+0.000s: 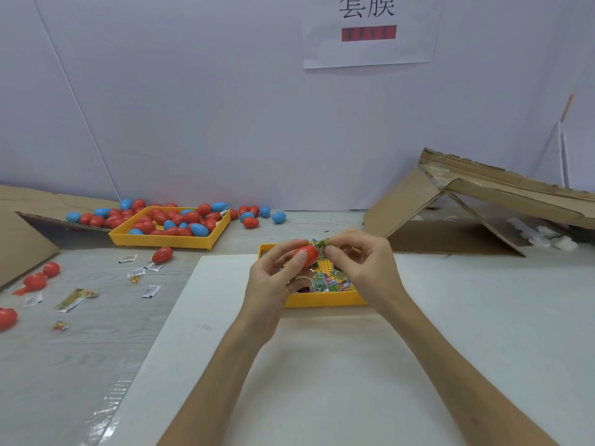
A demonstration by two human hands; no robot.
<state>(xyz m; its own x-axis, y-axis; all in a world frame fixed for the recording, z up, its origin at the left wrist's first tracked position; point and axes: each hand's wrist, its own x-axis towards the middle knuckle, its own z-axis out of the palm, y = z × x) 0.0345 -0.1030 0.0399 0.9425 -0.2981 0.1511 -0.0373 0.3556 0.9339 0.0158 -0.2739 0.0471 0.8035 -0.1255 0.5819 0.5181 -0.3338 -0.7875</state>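
Tightly curled hands: left hand (273, 284) around red egg (306, 255), right hand (362, 267) on wrapper (322, 244).

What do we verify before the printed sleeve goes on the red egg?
1. Left hand grips red egg: ok.
2. Right hand pinches printed sleeve: ok.
3. Sleeve meets the egg's end: ok.
4. Sleeve mouth open: cannot tell.
5. Sleeve print right way round: cannot tell.
6. Work held over yellow tray of spare sleeves: ok.
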